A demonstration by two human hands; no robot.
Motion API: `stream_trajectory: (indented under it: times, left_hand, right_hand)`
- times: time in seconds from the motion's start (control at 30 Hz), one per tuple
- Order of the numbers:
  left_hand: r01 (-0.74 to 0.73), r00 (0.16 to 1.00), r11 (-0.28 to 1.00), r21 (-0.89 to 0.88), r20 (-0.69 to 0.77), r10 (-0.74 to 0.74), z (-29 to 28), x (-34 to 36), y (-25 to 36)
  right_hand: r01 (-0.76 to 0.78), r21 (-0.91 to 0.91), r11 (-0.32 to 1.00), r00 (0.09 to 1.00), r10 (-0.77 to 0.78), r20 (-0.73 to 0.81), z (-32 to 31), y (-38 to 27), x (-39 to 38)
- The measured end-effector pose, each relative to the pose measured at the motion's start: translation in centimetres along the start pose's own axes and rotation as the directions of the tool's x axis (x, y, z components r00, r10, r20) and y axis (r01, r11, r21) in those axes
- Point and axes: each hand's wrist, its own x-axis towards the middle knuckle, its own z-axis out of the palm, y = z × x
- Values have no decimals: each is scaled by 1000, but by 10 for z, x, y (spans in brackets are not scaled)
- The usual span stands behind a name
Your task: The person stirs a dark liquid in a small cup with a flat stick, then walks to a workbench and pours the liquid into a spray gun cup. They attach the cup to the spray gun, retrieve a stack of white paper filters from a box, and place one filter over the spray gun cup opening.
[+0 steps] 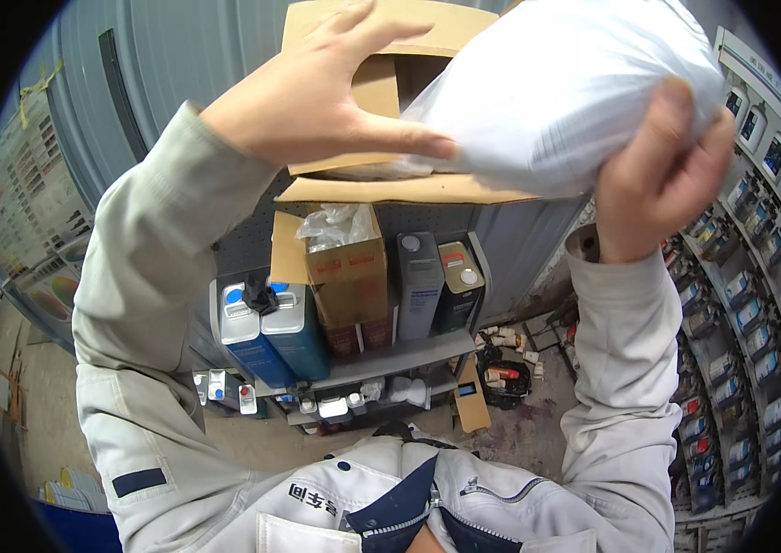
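Note:
A bulky white plastic bag (pixel 538 97) fills the top right of the head view, and my right hand (pixel 653 175) grips its right side with the thumb pressed on the near face. What is inside the bag cannot be made out. My left hand (pixel 317 92) is raised at the bag's left, thumb and fingers spread. Its thumb tip is at the bag's edge; whether it touches, I cannot tell. Behind both hands stands a cardboard box (pixel 376 97) with its flaps folded outward, partly hidden by the bag. Some clear plastic shows inside the box's near edge.
Below the box, a grey shelf (pixel 390 359) holds rectangular metal cans (pixel 293 323), a grey can (pixel 420 276) and a small carton (pixel 349 276) with crumpled plastic. A rack of bottles (pixel 740 304) lines the right. On the floor sits a black bag of litter (pixel 505 373).

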Motion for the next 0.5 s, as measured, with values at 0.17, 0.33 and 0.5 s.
stream_trajectory:
  times: [0.17, 0.33, 0.5]
  left_hand:
    - [-258, 966, 786, -561, -165, 199, 29, -33, 25]
    - [-333, 932, 703, -629, -334, 143, 65, -75, 32]
    - [-292, 943, 655, -697, -324, 75, 106, -125, 52]
  right_hand:
    - [-84, 131, 988, 996, 80, 36, -19, -50, -15]
    - [-444, 364, 819, 874, 305, 379, -51, -98, -33]
    - [-927, 169, 335, 321, 473, 821, -104, -132, -44]
